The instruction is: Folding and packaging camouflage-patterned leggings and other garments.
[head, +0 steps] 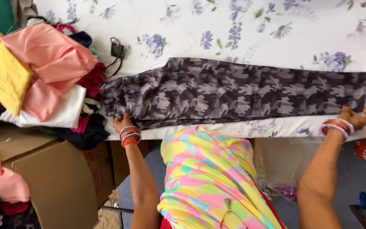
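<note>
My left hand (121, 123) pinches the waistband end of the grey camouflage trousers (234, 91), fingers curled onto the cloth at the near edge. Stacked bangles ring that wrist. My right hand (354, 117) presses down on the hem end of the same trousers, fingers spread and bent over the fabric; more bangles sit on this wrist.

The trousers lie flat, legs folded together, stretched lengthwise between both hands on the bench (276, 34), which is covered by a white sheet with purple flowers. They run along the near edge.

Just beyond the waistband a black cable with a plug (116, 53) rests on the sheet. Left of that, a heap of clothes (43, 72): pink, yellow, white, dark red. Below the heap, an open cardboard box (60, 178) with more pink cloth inside. My bright multicoloured scarf (208, 178) hangs in front of me.
</note>
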